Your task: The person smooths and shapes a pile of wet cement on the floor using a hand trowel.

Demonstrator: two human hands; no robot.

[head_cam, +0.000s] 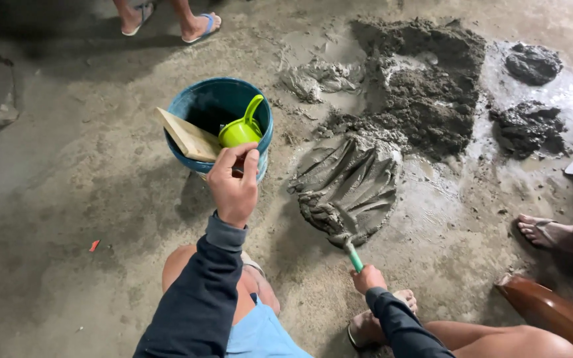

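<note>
My left hand [233, 182] reaches forward to the near rim of a blue bucket [215, 99], its fingers curled right at the rim beside a green plastic scoop [241, 129] and a wooden float [188, 136] that rest in the bucket. My right hand [367, 277] is shut on the green handle of a trowel [353, 255], low near my knee. The trowel's blade is buried in a smeared patch of wet grey mortar [349, 185]. Behind it rises a larger mound of dark mortar mix [426, 86].
The floor is rough concrete [67, 199], wet around the mortar. Two dark clumps [528, 99] lie at the right. Another person's sandalled feet [193, 23] stand at the top, and a bare foot [542, 232] is at the right. A brown curved object [542, 308] sits bottom right.
</note>
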